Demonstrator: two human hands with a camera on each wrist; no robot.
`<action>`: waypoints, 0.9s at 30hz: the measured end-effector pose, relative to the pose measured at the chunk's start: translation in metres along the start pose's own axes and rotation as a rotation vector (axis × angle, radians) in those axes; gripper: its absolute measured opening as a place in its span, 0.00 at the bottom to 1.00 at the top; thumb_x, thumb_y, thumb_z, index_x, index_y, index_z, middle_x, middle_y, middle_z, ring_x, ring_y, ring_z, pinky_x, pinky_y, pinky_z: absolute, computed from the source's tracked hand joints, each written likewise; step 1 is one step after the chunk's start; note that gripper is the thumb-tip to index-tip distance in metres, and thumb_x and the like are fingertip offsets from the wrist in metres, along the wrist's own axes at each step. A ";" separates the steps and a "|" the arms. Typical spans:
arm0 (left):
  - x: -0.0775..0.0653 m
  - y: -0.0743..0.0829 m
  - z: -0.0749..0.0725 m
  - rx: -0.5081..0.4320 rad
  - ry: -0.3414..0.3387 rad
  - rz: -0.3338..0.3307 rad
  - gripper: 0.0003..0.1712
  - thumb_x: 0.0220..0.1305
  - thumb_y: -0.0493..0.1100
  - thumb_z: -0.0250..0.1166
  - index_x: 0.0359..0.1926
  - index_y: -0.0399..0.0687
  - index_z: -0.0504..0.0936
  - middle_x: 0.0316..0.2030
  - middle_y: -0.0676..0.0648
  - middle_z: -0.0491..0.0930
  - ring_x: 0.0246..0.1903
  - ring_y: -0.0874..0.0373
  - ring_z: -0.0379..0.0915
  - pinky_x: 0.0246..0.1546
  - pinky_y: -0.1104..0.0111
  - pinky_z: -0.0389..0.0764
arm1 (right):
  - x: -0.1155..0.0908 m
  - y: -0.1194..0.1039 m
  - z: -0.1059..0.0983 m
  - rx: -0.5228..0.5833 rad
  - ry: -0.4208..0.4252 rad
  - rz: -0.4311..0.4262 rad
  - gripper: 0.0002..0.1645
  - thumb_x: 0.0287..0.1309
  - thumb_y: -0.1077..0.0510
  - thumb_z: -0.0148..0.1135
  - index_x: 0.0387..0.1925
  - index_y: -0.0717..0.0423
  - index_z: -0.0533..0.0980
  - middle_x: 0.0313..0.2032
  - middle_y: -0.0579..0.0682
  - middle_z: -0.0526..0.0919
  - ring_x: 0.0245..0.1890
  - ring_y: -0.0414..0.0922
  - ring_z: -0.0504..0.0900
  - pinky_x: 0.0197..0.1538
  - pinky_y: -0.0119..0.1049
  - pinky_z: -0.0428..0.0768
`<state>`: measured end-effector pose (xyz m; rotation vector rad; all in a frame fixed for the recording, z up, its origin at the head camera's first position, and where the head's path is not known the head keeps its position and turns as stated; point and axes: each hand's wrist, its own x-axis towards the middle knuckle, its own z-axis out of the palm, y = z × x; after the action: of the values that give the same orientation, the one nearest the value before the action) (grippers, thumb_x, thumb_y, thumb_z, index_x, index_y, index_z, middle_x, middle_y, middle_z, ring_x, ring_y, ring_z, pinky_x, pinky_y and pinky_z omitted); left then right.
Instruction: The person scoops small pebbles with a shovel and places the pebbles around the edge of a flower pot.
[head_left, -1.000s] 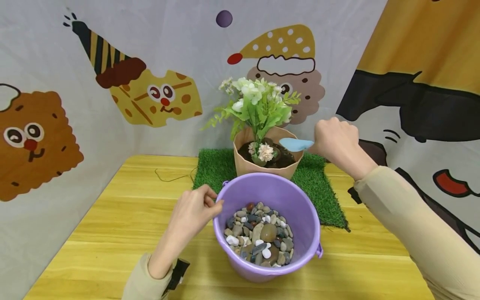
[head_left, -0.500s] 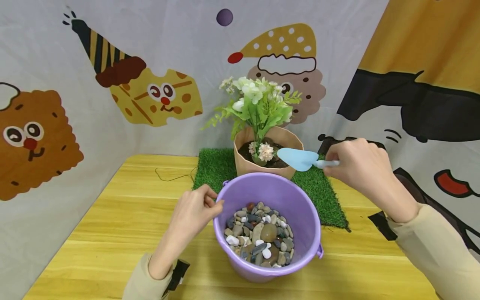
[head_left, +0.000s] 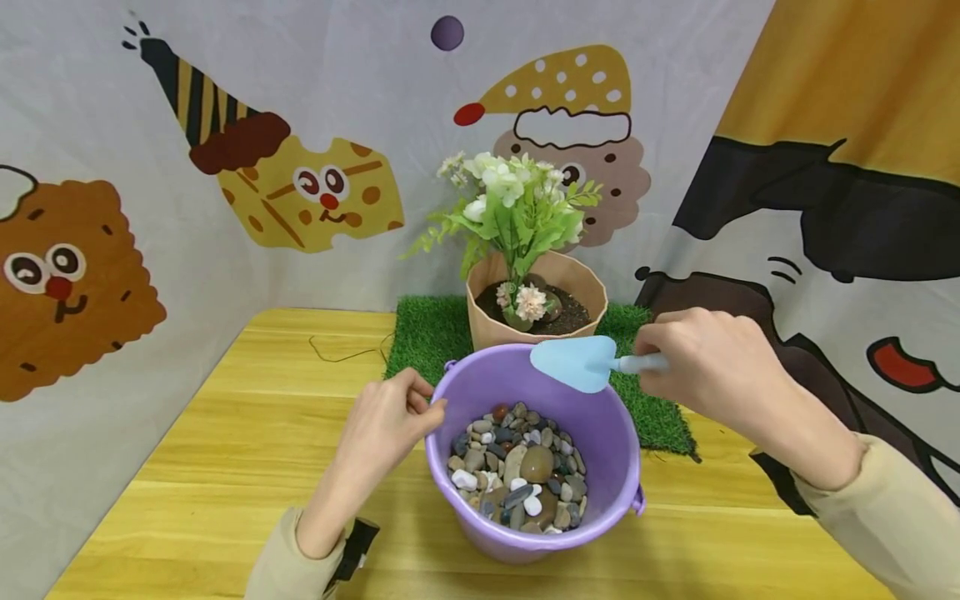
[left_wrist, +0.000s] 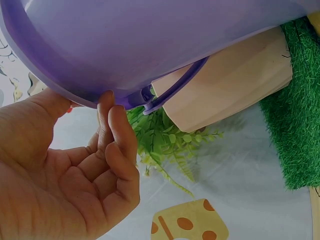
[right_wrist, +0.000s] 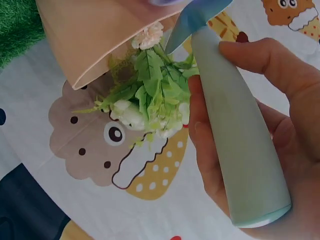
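Observation:
My left hand (head_left: 393, 421) pinches the left rim of a purple bucket (head_left: 603, 433), thumb and fingertips on its edge, as the left wrist view also shows. Several stones (head_left: 517, 467), grey, brown and white, cover the bucket's bottom. In my right hand (head_left: 708, 367) is a light blue trowel (head_left: 576, 362), gripped by its pale handle (right_wrist: 240, 135). Its blade points left, over the bucket's far rim. Behind the bucket stands a peach flowerpot (head_left: 495, 333) with dark soil (head_left: 570, 312), a few stones and a plant (head_left: 517, 208) with white flowers.
A green artificial turf mat (head_left: 427, 333) lies under the pot on the yellow wooden table (head_left: 247, 450). Left of the mat, a thin dark thread (head_left: 341, 358) lies on the wood. A cloth with cartoon prints (head_left: 315, 83) hangs behind and at both sides.
My right hand has come down and toward me, carrying the trowel from over the flowerpot to the bucket's far rim. The blade now shows its broad face. My left hand stays on the rim.

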<state>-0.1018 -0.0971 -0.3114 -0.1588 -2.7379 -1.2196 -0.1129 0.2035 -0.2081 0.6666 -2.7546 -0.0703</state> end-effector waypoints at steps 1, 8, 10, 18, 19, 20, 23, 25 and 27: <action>0.000 0.000 0.000 0.001 0.000 -0.002 0.09 0.50 0.38 0.67 0.33 0.38 0.81 0.23 0.46 0.84 0.20 0.63 0.77 0.19 0.77 0.77 | 0.000 -0.001 0.001 -0.012 0.002 -0.027 0.06 0.37 0.60 0.67 0.23 0.46 0.80 0.19 0.39 0.76 0.14 0.37 0.65 0.12 0.29 0.60; -0.001 0.001 -0.001 -0.003 0.001 -0.003 0.09 0.50 0.38 0.67 0.34 0.38 0.81 0.24 0.46 0.84 0.21 0.63 0.77 0.19 0.77 0.77 | 0.002 -0.008 0.009 -0.135 -0.021 -0.186 0.11 0.34 0.63 0.68 0.15 0.45 0.74 0.15 0.40 0.70 0.14 0.38 0.62 0.12 0.30 0.58; -0.001 0.001 -0.001 -0.004 -0.002 -0.006 0.09 0.50 0.38 0.67 0.34 0.38 0.81 0.24 0.46 0.84 0.21 0.63 0.77 0.19 0.77 0.77 | 0.002 -0.012 0.013 -0.169 -0.033 -0.217 0.11 0.32 0.63 0.69 0.15 0.46 0.74 0.15 0.40 0.69 0.14 0.39 0.63 0.12 0.30 0.60; 0.000 0.001 -0.001 -0.002 -0.002 -0.014 0.09 0.50 0.38 0.67 0.34 0.38 0.81 0.24 0.46 0.84 0.21 0.63 0.77 0.20 0.76 0.77 | 0.003 -0.022 0.024 -0.295 0.006 -0.377 0.12 0.30 0.61 0.74 0.15 0.47 0.76 0.16 0.42 0.72 0.17 0.41 0.69 0.11 0.32 0.61; 0.000 0.001 -0.001 -0.003 -0.002 -0.013 0.09 0.50 0.38 0.67 0.34 0.38 0.81 0.24 0.46 0.84 0.21 0.62 0.77 0.19 0.76 0.77 | 0.003 -0.023 0.025 -0.315 0.023 -0.399 0.12 0.31 0.62 0.75 0.15 0.47 0.76 0.16 0.43 0.72 0.17 0.42 0.70 0.12 0.31 0.61; 0.000 0.000 -0.001 -0.006 -0.001 -0.012 0.10 0.50 0.38 0.67 0.34 0.37 0.81 0.24 0.46 0.84 0.21 0.63 0.77 0.19 0.76 0.77 | 0.003 -0.024 0.025 -0.332 0.039 -0.418 0.13 0.32 0.62 0.75 0.15 0.48 0.76 0.16 0.43 0.73 0.17 0.42 0.69 0.12 0.31 0.62; 0.001 0.000 0.000 -0.007 -0.001 -0.016 0.10 0.50 0.38 0.67 0.34 0.38 0.81 0.23 0.46 0.84 0.21 0.63 0.77 0.19 0.77 0.77 | 0.002 -0.028 0.025 -0.371 0.090 -0.470 0.14 0.32 0.67 0.73 0.14 0.49 0.75 0.16 0.44 0.74 0.18 0.43 0.69 0.14 0.31 0.63; 0.001 -0.001 0.000 -0.004 0.000 -0.017 0.10 0.49 0.39 0.67 0.33 0.38 0.81 0.23 0.46 0.84 0.21 0.63 0.77 0.20 0.77 0.77 | 0.002 -0.030 0.026 -0.392 0.109 -0.495 0.15 0.32 0.68 0.73 0.14 0.49 0.74 0.17 0.45 0.74 0.18 0.43 0.70 0.15 0.32 0.63; 0.001 -0.001 0.000 -0.002 0.001 -0.017 0.10 0.49 0.39 0.67 0.33 0.38 0.81 0.23 0.46 0.84 0.21 0.63 0.77 0.20 0.77 0.77 | 0.001 -0.032 0.027 -0.410 0.115 -0.512 0.15 0.30 0.67 0.74 0.14 0.50 0.74 0.17 0.45 0.75 0.19 0.44 0.71 0.17 0.32 0.64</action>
<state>-0.1030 -0.0975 -0.3119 -0.1350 -2.7428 -1.2268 -0.1081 0.1736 -0.2375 1.1810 -2.2877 -0.6619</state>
